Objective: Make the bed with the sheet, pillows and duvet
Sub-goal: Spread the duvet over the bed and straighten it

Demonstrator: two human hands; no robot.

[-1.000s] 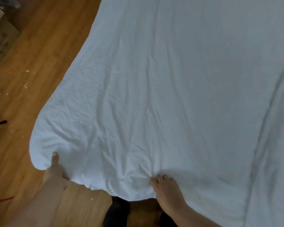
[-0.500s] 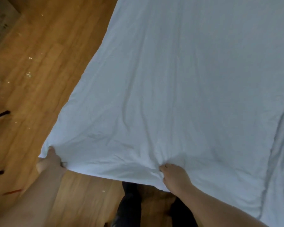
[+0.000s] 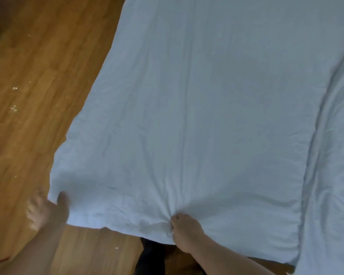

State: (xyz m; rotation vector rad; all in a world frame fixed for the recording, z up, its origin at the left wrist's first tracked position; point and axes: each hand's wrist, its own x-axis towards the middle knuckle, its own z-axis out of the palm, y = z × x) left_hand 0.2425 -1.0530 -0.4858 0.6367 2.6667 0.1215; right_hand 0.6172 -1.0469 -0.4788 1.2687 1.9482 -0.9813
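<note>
Duvet point(image 3: 197, 116) fabric was held up by its near edge, white and thick at the hem, and spread away from the person over the bed. Nearest the camera, the left hand point(image 3: 48, 211) was seen at the duvet's near left corner, the thumb laid on top of the cloth and the fingers curled beneath it, so the corner was pinched, though the hand was blurred. Just to the right, the right hand point(image 3: 185, 231) was closed round a bunch of the same near edge, with creases radiating from the grip. Between and below the forearms, dark trouser legs point(image 3: 153, 257) were visible against the wooden floor point(image 3: 38, 76), on which a few pale scraps point(image 3: 14, 108) were scattered to the left.

Farther out, the duvet was stretched fairly flat, only long shallow folds being left. Along its right side a second layer of white bedding point(image 3: 336, 155) was exposed; whether this was the sheet or more of the duvet could not be told. No pillows were in view, and the far end of the bed was cut off.

By this showing, the duvet stage was judged well advanced: the cover was spread but not yet laid down and squared, and the near edge had yet to be released and smoothed.
</note>
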